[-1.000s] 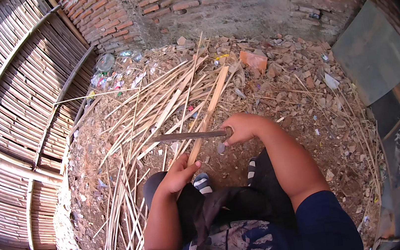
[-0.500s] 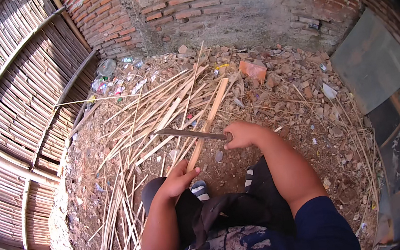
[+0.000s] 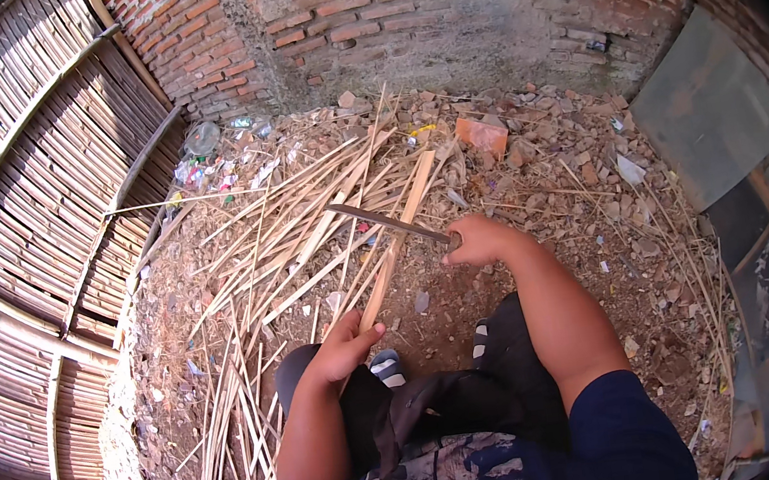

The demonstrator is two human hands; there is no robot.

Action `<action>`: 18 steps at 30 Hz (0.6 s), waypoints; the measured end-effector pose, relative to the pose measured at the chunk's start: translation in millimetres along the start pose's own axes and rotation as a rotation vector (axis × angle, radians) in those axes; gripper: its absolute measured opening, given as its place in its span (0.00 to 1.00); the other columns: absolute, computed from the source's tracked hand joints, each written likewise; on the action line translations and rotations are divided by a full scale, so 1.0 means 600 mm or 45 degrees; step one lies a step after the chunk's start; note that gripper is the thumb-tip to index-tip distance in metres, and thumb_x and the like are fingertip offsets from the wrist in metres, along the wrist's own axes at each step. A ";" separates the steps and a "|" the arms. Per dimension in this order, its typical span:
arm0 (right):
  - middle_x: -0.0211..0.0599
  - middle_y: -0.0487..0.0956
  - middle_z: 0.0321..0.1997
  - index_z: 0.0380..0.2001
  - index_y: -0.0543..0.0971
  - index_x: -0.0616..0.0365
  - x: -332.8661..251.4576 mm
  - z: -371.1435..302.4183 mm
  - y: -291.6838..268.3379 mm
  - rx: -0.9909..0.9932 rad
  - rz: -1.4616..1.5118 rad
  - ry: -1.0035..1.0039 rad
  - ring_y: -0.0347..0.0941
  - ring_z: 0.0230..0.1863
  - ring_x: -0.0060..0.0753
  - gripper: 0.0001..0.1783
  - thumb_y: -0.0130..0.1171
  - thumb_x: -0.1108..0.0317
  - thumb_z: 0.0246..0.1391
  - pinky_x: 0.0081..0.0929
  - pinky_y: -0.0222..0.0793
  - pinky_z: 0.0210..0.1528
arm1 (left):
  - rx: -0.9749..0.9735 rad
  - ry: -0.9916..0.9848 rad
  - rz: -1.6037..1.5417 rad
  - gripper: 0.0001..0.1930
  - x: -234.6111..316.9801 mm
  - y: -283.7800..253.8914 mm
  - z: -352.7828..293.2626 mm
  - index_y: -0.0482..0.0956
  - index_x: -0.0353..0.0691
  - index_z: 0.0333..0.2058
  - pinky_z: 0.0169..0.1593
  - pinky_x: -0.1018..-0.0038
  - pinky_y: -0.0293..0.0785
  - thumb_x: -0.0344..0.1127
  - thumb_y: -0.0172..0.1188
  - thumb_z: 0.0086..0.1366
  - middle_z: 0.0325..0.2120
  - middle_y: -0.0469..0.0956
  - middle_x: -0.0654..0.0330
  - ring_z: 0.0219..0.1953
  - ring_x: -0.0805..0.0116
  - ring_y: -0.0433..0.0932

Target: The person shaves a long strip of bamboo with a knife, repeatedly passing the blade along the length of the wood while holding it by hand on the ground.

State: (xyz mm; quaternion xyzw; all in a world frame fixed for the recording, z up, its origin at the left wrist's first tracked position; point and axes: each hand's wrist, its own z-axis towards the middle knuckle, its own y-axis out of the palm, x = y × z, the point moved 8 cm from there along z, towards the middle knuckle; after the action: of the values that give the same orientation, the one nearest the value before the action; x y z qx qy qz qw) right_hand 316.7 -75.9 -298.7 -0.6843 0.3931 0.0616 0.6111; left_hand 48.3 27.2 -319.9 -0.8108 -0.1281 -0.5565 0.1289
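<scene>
Two bare hands are busy in the head view, out over stony, littered ground [image 3: 595, 310]! On this side, the left hand [image 3: 345, 348] has the near end of a pale wood strip [image 3: 387, 264], fingers curled and thumb alongside, pinching it. That strip slants away, up and to the right, its far end by the edge of a loose pile of sticks [image 3: 303, 202]. Across comes the right hand [image 3: 482, 239], fingers wrapped tight round the handle end of a long dark knife [image 3: 367, 214]! The blade points left and crosses over the strip about midway; whether it touches the wood, I cannot tell. More thin sticks [image 3: 232, 403] lie beyond the left forearm, and a striped sandal [image 3: 387, 369] peeps out just below the left hand. Further off, an orange brick [image 3: 482, 135] sits in the rubble before a brick wall [image 3: 357, 13], with a bamboo wall [image 3: 26, 217] on the left.
</scene>
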 end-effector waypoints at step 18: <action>0.46 0.83 0.35 0.44 0.82 0.58 -0.012 0.001 0.011 -0.040 0.015 0.007 0.81 0.39 0.45 0.27 0.72 0.52 0.44 0.39 0.75 0.43 | 0.006 0.009 0.033 0.17 0.015 0.004 -0.008 0.72 0.39 0.41 0.24 0.79 0.56 0.46 0.64 0.67 0.19 0.66 0.71 0.20 0.80 0.62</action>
State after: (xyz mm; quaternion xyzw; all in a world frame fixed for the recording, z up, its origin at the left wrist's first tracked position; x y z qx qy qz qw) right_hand 307.7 -71.5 -300.0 -0.6916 0.3980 0.0695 0.5988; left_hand 48.0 24.0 -310.1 -0.8100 -0.1184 -0.5574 0.1383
